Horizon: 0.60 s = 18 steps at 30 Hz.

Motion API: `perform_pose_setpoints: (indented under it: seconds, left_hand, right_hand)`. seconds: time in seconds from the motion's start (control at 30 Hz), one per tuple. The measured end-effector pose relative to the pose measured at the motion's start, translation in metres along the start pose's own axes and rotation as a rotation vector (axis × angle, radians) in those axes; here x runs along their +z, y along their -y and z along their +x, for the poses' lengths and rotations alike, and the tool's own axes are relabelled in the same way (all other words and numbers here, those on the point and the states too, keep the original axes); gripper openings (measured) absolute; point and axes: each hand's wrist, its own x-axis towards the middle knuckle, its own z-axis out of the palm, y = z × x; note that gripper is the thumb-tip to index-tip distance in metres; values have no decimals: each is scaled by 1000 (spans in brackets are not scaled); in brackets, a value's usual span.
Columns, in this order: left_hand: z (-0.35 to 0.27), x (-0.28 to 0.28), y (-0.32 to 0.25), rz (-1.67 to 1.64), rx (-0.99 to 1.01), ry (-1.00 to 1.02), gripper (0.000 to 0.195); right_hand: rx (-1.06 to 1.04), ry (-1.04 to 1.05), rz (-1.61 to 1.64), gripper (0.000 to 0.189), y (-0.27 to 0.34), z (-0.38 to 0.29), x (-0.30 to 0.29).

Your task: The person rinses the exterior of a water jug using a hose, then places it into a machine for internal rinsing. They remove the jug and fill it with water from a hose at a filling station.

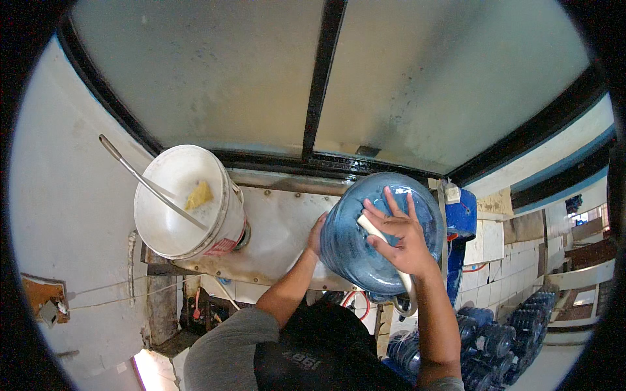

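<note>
A large blue plastic water jug (337, 229) sits at the right end of a metal-topped counter (274, 225), its flat round bottom facing up toward me. My left hand (317, 237) holds the jug's left side, its fingers partly hidden behind the curve. Over the jug's bottom, my right hand (403, 239) grips a pale hose (374, 227) between thumb and palm, with the other fingers spread. The hose's open end points up and left across the wet plastic, while its length runs down under my wrist and bends below the jug.
Left on the counter stands a white plastic bucket (230, 215) containing a yellow sponge (199, 195) and a long metal-handled tool (137, 173). Framed glass panels (234, 88) rise behind the counter. Several blue jugs (496, 339) are stacked at lower right, past a blue machine part (460, 212).
</note>
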Motion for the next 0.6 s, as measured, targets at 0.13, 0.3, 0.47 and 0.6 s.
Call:
perform_pose_setpoints:
  seconds: [0.13, 0.3, 0.47, 0.6]
  left_hand:
    - [-43, 156, -45, 23, -19, -11, 64]
    - [-85, 249, -83, 281, 456, -24, 67]
    - [-25, 221, -126, 383, -221, 69, 67]
    - [28, 203, -134, 275, -532, 275, 67]
  right_hand:
    - [54, 79, 10, 45, -17, -18, 0]
    - [13, 68, 2, 47, -10, -7, -3]
    - [64, 47, -3, 47, -10, -11, 0]
    - [59, 29, -5, 48, -10, -8, 4]
